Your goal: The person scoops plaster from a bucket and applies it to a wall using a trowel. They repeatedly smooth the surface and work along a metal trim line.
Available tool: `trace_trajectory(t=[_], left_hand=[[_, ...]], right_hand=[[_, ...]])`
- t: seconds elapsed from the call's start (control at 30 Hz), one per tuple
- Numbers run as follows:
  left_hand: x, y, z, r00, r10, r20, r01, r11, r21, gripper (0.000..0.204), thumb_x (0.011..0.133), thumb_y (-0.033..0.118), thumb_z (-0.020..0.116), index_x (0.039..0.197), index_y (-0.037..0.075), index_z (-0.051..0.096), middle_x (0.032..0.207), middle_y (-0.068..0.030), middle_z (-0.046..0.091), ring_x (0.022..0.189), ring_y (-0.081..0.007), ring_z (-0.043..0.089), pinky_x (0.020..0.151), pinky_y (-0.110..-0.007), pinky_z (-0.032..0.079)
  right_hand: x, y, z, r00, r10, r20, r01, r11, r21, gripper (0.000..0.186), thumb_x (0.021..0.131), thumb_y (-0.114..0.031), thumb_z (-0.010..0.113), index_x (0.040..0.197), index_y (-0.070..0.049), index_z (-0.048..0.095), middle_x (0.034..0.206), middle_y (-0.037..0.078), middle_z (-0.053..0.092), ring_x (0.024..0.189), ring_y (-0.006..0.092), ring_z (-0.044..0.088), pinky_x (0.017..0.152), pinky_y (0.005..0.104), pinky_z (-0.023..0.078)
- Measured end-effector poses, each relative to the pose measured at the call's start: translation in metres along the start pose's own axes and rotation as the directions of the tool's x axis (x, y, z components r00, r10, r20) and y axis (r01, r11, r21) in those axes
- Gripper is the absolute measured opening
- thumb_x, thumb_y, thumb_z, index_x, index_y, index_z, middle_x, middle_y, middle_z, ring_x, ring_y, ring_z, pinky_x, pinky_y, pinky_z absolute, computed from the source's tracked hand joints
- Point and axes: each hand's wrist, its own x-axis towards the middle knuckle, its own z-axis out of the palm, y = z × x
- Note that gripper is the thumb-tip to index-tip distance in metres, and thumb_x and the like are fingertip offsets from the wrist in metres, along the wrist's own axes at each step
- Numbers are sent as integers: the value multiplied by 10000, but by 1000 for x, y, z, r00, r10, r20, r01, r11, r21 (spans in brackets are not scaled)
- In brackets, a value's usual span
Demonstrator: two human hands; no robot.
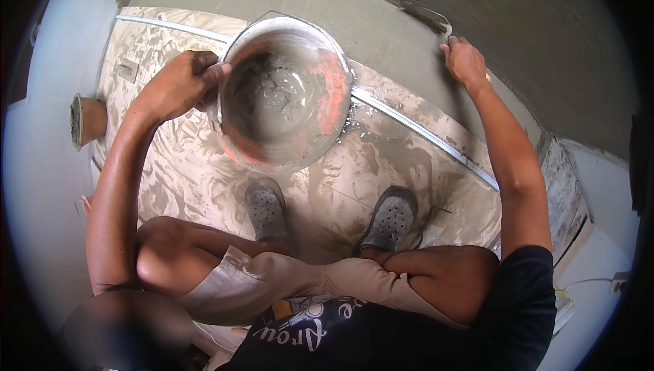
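Note:
My left hand (189, 79) is closed on the rim of a large bucket (332, 91), whose orange-stained wall holds wet grey mortar (272, 91) in the bottom. My right hand (465, 63) is closed on the handle of a trowel (424, 15), up and to the right of the bucket, with the blade against the wet grey plastered surface (354, 10). A long metal straightedge (422, 134) lies beside and partly behind the bucket on the mortar-smeared tiled floor (340, 201).
A small tan pot (93, 117) with mortar sits by the left wall (51, 166). My feet in grey clogs (390, 218) are below the bucket. Dark grey plastered wall (545, 44) rises at upper right; a socket with a cable (616, 282) is at lower right.

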Motion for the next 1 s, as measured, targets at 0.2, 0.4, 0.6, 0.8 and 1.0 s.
trace_trajectory(t=[0.2,0.4,0.6,0.8,1.0], left_hand=[[2,-4,0,1000,14,-3,-14,1000,-8,465,1073,382,572,1112,-68,682,796,-110,692,704,-169,657,690,-346,575],[2,-1,-1,1000,12,-8,-12,1000,3,468,1079,382,560,1149,-64,680,839,-124,715,739,-173,682,707,-355,595],[1,0,-2,1000,9,-12,-9,1000,2,473,1078,389,559,1158,-60,682,850,-133,719,737,-177,683,709,-361,595],[2,-1,-1,1000,11,-21,-11,1000,1,481,1079,401,556,1142,-60,682,833,-130,712,726,-179,682,704,-361,592],[0,2,-2,1000,12,-17,-11,999,31,493,1075,410,560,1135,-63,685,833,-134,714,730,-186,681,714,-360,585]], right_hand=[[-21,11,-11,988,-26,-151,33,998,47,372,1044,-366,552,1140,-28,674,1148,216,691,1039,427,686,888,530,557],[-13,10,-1,998,-42,-39,42,999,-17,364,1044,-358,553,1128,-26,673,1106,222,686,1013,429,686,869,535,553],[-17,10,-6,984,23,-175,-16,999,43,366,1035,-355,573,1137,-19,677,1117,211,681,1020,427,680,873,533,550],[-28,8,-6,965,-2,-262,24,997,79,383,1029,-366,588,1173,-22,678,1114,208,682,1038,412,680,887,516,548],[-15,1,11,999,-8,-46,9,1000,5,370,1032,-349,582,1147,-11,680,1146,210,680,1068,410,678,908,513,549]])
